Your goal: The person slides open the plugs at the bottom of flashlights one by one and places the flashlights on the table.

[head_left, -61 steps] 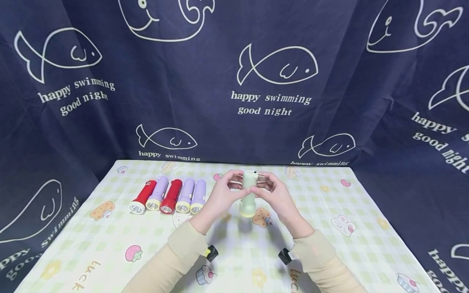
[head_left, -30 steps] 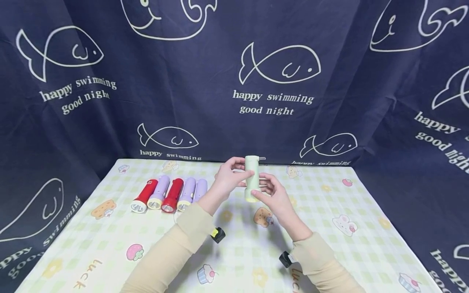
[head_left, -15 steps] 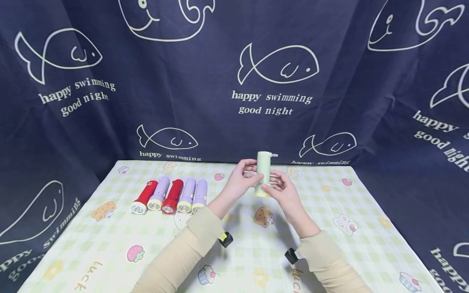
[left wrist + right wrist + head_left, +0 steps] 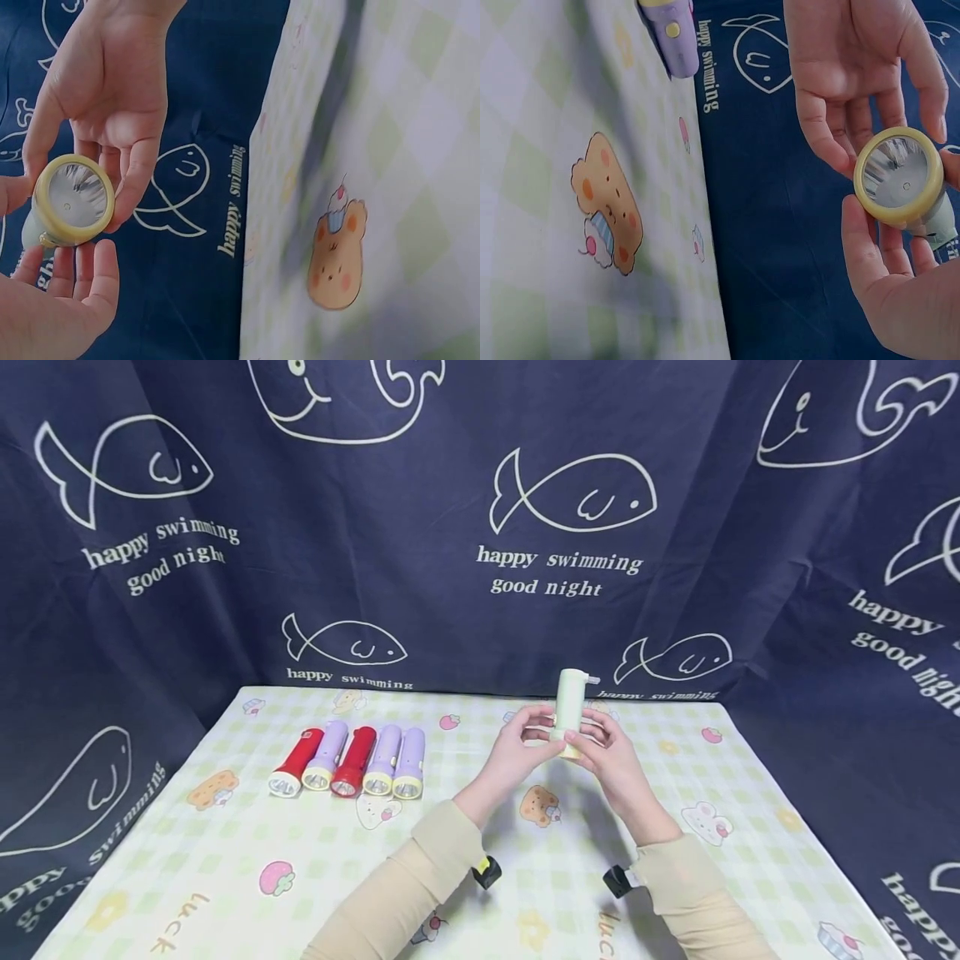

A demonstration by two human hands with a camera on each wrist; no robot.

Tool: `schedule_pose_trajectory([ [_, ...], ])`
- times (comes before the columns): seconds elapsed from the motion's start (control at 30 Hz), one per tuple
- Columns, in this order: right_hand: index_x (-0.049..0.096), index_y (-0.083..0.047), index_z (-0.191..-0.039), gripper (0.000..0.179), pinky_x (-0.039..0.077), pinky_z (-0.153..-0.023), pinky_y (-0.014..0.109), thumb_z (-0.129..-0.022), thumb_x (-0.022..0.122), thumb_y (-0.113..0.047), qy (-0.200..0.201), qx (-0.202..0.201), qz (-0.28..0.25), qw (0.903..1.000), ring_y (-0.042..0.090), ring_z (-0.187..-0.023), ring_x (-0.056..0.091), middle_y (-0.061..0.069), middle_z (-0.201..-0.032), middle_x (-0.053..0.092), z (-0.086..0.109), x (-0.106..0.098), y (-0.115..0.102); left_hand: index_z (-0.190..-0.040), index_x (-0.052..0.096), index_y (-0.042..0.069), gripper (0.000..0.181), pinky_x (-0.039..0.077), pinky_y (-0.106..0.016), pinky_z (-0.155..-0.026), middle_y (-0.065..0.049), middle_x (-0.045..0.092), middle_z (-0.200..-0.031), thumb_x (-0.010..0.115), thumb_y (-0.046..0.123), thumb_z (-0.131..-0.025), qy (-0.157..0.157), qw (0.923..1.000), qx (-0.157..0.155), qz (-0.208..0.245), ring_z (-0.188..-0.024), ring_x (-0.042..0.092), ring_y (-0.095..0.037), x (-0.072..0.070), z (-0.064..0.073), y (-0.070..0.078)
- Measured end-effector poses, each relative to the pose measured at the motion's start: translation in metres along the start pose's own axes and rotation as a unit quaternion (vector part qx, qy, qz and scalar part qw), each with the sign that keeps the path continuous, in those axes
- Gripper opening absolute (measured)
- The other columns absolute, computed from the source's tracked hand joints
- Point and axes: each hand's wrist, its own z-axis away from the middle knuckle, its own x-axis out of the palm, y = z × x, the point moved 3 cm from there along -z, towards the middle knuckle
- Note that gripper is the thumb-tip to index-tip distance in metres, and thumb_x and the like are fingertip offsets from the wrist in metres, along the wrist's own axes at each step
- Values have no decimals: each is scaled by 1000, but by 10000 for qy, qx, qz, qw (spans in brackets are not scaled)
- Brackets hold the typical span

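Note:
A pale green flashlight point(image 4: 572, 697) with a yellow rim is held upright above the table, its lens end down. A small pale prong point(image 4: 592, 680) sticks out sideways near its top. My left hand point(image 4: 517, 752) grips the lower end from the left, thumb in front. My right hand point(image 4: 611, 760) holds the same end from the right, fingers behind and thumb on the near side. In the left wrist view, the lens point(image 4: 75, 195) shows between the fingertips of both hands. The right wrist view shows the yellow-rimmed lens point(image 4: 898, 174) pinched the same way.
Left of my hands, a row lies side by side on the patterned tablecloth point(image 4: 225, 860): two red flashlights point(image 4: 355, 756) and three purple flashlights point(image 4: 386, 752), lenses toward me. A dark blue curtain point(image 4: 435, 568) with fish drawings hangs behind the table.
Both hands and the green flashlight have moved to the right. The flashlight has risen in view, and my hands have slid down to its lens end. The row has stayed put.

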Motion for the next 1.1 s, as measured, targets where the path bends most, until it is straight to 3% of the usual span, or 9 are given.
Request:
schedule_pose_trajectory([
  [0.37, 31, -3, -137, 57, 56, -82, 30, -89, 62, -8, -79, 183, -17, 9998, 8, -88, 60, 2, -107, 50, -1, -11, 8, -121, 60, 19, 42, 54, -30, -81, -1, 59, -116, 73, 11, -81, 204, 9980, -358, 469, -105, 57, -24, 12, -7, -21],
  [0.73, 28, 2, -139, 59, 55, -82, 30, -91, 61, -9, -169, 446, 163, 9987, 7, -86, 60, -2, -101, 54, -3, -29, 17, -116, 62, 11, 40, 58, -33, -73, -5, 61, -106, 73, 5, -79, 432, 9922, -636, 983, -85, 64, -13, 32, -8, -32],
  [1.1, 26, 10, -139, 62, 54, -80, 22, -93, 59, -15, -322, 696, 579, 9954, 5, -88, 59, -3, -103, 55, -5, -51, 21, -111, 63, 11, 36, 58, -29, -68, -1, 60, -100, 74, 5, -77, 858, 9845, -1176, 980, -79, 63, -13, 54, -8, -38],
])
